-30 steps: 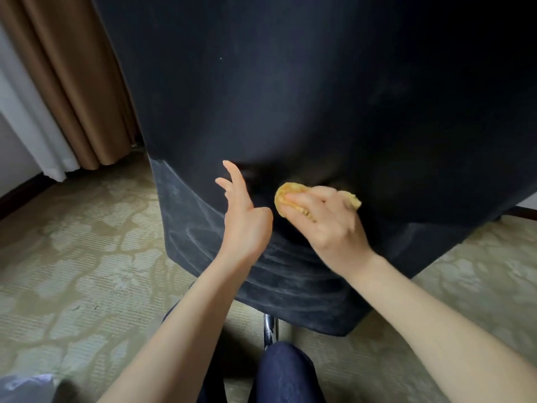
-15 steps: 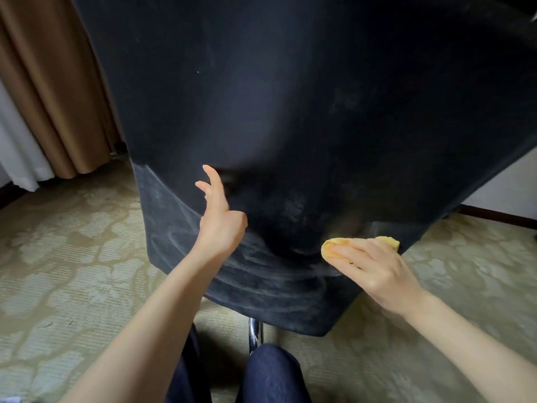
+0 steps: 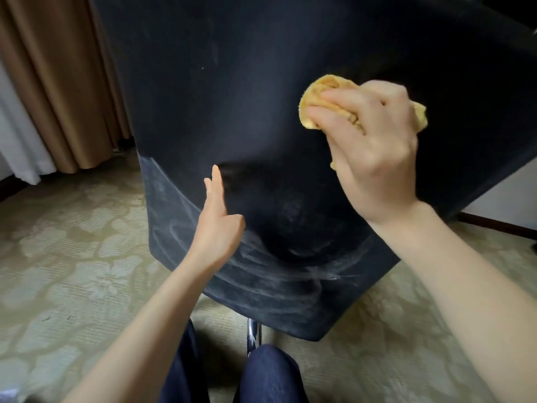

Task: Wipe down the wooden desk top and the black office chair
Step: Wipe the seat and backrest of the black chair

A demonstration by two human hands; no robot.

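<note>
Two hands on the black office chair (image 3: 261,82), whose broad dark panel fills the upper view, long axis running top to bottom, lower edge toward the person's knees (image 3: 270,373). Left hand (image 3: 216,225): fingers straight, pointing up, laid against the panel near its middle, where the surface dimples. Right hand (image 3: 374,158): higher and to the right, fingers curled over a bunched yellow cloth (image 3: 322,91), pressing it on the panel. Hands well apart. Whitish smear arcs along the lower band. Chrome post (image 3: 253,335) beneath. Patterned carpet (image 3: 72,257); tan curtain (image 3: 58,82) at left.
</note>
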